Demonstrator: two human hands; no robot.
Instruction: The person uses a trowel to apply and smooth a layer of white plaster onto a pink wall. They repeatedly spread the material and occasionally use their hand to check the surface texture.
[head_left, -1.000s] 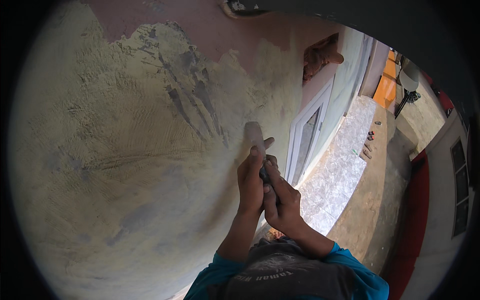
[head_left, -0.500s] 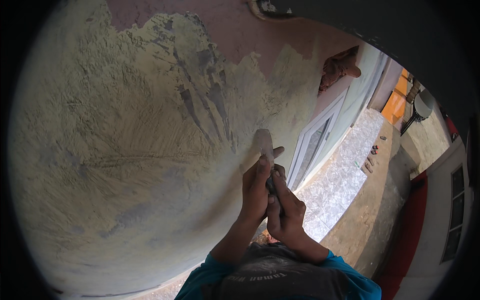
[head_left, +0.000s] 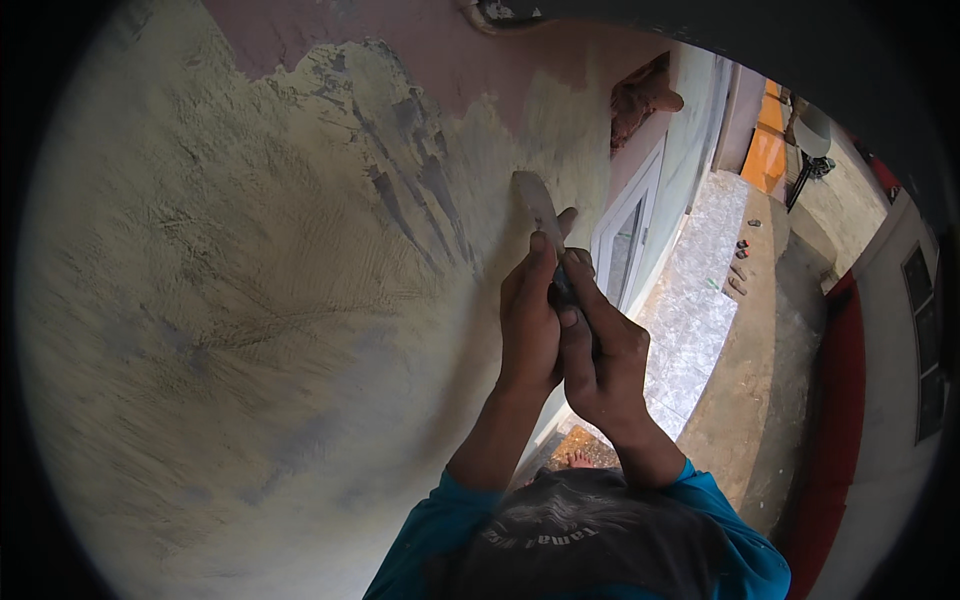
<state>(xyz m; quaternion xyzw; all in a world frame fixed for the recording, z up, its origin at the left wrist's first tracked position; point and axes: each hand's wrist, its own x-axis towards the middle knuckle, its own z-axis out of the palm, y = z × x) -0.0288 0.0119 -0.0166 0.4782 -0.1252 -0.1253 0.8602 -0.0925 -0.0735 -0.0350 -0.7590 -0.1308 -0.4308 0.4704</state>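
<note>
- Two bare hands share one tool here: the left hand [head_left: 530,330] and the right hand [head_left: 612,355], side by side around a putty knife [head_left: 540,208] in front of the wall [head_left: 250,270], its blade pointing up and slightly left.
- Much of that wall wears a pale, yellowish coat [head_left: 290,200], ridged in the middle and smoother lower down, so I'd call this well advanced.
- But look up top! A pink band [head_left: 430,40] lies bare above a ragged edge, and grey streaks [head_left: 437,185] show through just left of the blade; by my reading, those are the unfinished parts. Whether the coat is going on or coming off, I can't tell.
- Fingers closed on both sides now: the left thumb lies up along the base of the blade, one fingertip poking out past its right edge, while the right index finger stretches along the dark handle [head_left: 560,292], thumb pressed below.
- Both forearms rise from teal sleeves [head_left: 452,515], wrists close together, hands near the white window frame [head_left: 650,190]. Blade tip at the wall or just off it? Too close to call!
</note>
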